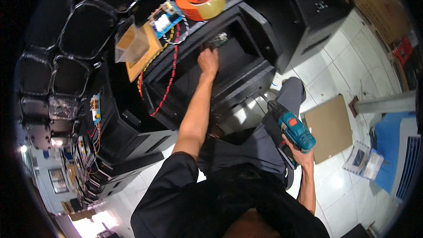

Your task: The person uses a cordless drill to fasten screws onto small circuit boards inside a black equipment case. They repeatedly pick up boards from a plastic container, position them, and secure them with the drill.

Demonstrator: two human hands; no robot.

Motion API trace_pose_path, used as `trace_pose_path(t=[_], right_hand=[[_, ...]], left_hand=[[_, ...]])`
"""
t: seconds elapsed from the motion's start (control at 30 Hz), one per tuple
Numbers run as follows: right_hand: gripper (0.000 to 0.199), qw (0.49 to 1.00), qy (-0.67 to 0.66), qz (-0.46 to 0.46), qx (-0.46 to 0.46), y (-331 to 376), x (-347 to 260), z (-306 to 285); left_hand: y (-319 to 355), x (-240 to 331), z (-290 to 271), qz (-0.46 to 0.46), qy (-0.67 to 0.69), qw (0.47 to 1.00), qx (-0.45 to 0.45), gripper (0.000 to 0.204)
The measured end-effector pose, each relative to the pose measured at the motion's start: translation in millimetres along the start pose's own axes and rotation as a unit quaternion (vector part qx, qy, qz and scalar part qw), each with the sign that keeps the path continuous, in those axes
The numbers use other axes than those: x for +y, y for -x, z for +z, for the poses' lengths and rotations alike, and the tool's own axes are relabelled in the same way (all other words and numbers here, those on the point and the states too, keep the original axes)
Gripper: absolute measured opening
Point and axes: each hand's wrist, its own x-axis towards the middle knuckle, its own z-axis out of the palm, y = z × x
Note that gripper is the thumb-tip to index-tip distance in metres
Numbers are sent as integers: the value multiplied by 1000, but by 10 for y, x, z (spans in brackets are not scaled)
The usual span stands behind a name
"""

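Observation:
My left hand [208, 61] reaches into the open black cabinet [238, 97], its fingers closed at a small dark item. What they hold there, if anything, is too small to make out. Right beside those fingertips lies a small shiny greenish-grey bundle [220, 39]. Over my right thigh, my right hand [300, 154] wraps round the grip of a teal and black cordless drill [296, 131]. The drill's bit points up and left toward the cabinet's near edge.
On the cabinet's top sit an orange tape dispenser [209, 3], a blue circuit board [165, 21] and a clear plastic tub [132, 44] on a wooden piece. Twisted red-black wires [173, 72] hang over the opening. Flat cardboard [328, 128] lies right; more black cabinets [116, 119] stand left.

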Motion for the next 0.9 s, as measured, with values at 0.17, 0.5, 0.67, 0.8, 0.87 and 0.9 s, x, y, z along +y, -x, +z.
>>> trace_pose_path(t=[0.17, 0.5, 0.67, 0.8, 0.87, 0.9], right_hand=[[23, 993, -1, 105, -44, 114, 22, -315], [29, 989, -76, 101, 76, 328, 104, -595], [33, 970, -77, 110, 203, 615, 212, -706], [30, 945, -125, 228, 198, 853, 172, -770], [28, 939, -133, 221, 225, 984, 241, -704], [27, 936, -136, 221, 238, 1051, 284, -668]], left_hand=[[114, 297, -188, -31, 57, 992, -110, 36], [507, 332, -269, 33, 25, 995, -86, 60], [1220, 683, -862, 34, 31, 970, -237, 74], [1355, 417, -906, 131, -38, 977, -163, 80], [1398, 364, -943, 159, -68, 971, -167, 82], [1488, 382, -974, 176, -91, 965, -172, 83]])
